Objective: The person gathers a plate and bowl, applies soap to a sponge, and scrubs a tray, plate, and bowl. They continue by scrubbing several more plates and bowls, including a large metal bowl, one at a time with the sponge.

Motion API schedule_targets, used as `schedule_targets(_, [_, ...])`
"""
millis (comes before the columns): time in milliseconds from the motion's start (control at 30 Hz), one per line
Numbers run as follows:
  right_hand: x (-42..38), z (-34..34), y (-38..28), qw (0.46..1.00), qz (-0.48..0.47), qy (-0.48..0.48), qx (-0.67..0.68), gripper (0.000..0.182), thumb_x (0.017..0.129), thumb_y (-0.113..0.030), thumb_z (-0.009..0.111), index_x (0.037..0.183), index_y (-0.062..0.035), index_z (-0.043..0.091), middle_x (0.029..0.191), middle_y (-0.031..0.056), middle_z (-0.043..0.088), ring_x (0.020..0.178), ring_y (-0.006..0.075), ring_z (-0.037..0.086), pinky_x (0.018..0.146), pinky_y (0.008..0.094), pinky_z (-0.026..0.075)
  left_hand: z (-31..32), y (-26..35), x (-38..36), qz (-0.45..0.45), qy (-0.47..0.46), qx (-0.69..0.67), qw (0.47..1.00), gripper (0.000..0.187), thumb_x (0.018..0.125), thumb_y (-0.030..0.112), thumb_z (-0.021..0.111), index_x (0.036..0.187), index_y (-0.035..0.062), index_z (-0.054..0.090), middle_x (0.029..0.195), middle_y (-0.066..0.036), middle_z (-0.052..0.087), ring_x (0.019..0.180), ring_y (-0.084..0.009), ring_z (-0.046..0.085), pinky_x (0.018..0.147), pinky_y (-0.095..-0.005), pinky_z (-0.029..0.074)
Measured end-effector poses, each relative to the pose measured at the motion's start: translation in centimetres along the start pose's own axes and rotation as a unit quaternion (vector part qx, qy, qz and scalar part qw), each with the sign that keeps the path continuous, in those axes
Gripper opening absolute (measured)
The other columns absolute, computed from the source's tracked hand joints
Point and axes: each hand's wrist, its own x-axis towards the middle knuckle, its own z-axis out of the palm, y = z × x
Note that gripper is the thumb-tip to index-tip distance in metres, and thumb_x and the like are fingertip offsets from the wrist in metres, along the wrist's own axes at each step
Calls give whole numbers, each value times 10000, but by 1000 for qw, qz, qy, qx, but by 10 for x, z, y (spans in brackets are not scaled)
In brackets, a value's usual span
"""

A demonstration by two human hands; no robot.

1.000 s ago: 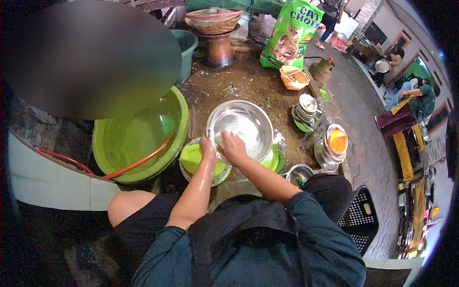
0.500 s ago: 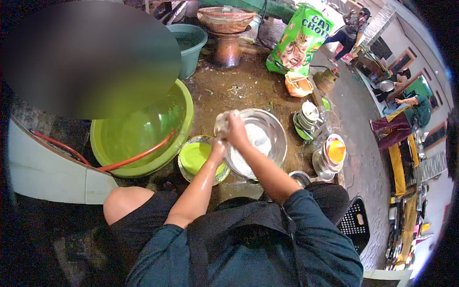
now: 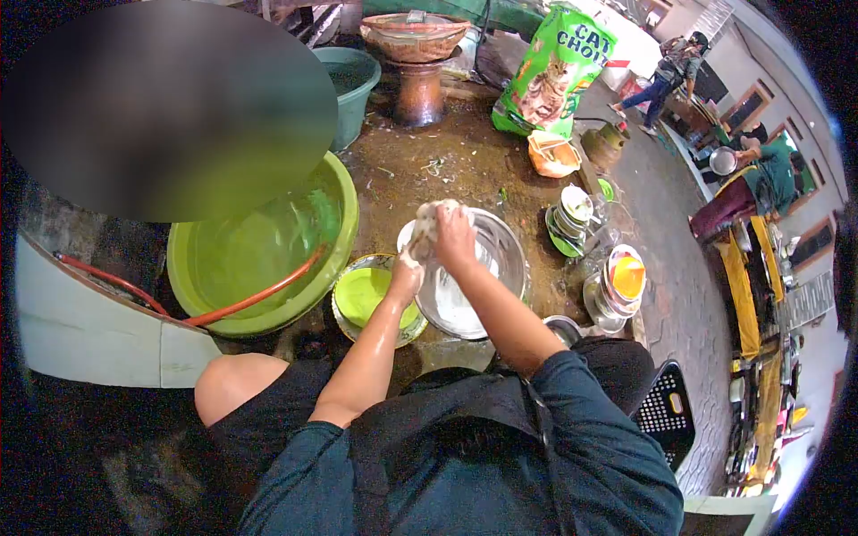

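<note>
A pale, wet, sudsy cloth or sponge (image 3: 427, 225) is between my two hands, above the left rim of a round metal basin (image 3: 511, 259). Fingers of my right hand (image 3: 454, 238) are wrapped round it from the right. Just below and to the left, my left hand (image 3: 407, 273) is closed against its lower part, with suds on the fingers. White foam and some water show inside the basin. Left of the basin sits a patterned plate (image 3: 342, 327) with a lime-green dish (image 3: 361, 297) on it.
A large green tub (image 3: 349, 241) with an orange hose (image 3: 259, 293) stands left. Stacked dishes (image 3: 572, 214) and bowls (image 3: 624, 277) are at right. Behind are a cat food bag (image 3: 554, 80), an orange container (image 3: 552, 155) and a clay stove (image 3: 418, 94). Two people are farther off.
Both hands and the pale item have shifted slightly, the right hand a little to the right. Less foam shows in the basin. The people in the background have changed position.
</note>
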Motion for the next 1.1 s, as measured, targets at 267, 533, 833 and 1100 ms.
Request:
schedule_targets(267, [0, -26, 77, 959, 266, 79, -59, 459, 663, -258, 671, 1047, -90, 485, 966, 144, 537, 911, 321, 502, 771, 431, 385, -24, -38, 18, 32, 37, -48, 998, 420, 831, 34, 509, 1239, -6, 415, 1118, -88, 535, 1003, -171, 512, 867, -286, 412])
schedule_targets(533, [-42, 15, 101, 906, 399, 138, -20, 415, 712, -193, 613, 1082, -63, 476, 1025, 154, 506, 947, 346, 493, 790, 443, 407, -28, -16, 17, 51, 96, 30, 994, 358, 861, 81, 477, 1201, -29, 449, 1136, -166, 525, 1046, -256, 505, 907, -315, 374])
schedule_targets(833, [17, -2, 40, 993, 19, 26, 111, 597, 639, -4, 591, 1202, -97, 417, 1147, 235, 431, 1093, 451, 370, 898, 504, 351, -12, 7, 9, 131, 6, 256, 958, 404, 829, 42, 462, 1229, -4, 431, 1191, -173, 502, 1114, -257, 474, 952, -313, 352])
schedule_targets(1100, [26, -8, 80, 987, 90, 118, 69, 325, 651, -117, 636, 944, -51, 511, 958, 146, 530, 912, 347, 496, 743, 434, 417, -33, 7, 20, 129, 63, 187, 972, 347, 848, 74, 482, 1184, -15, 477, 1122, -179, 554, 1035, -264, 532, 908, -324, 385])
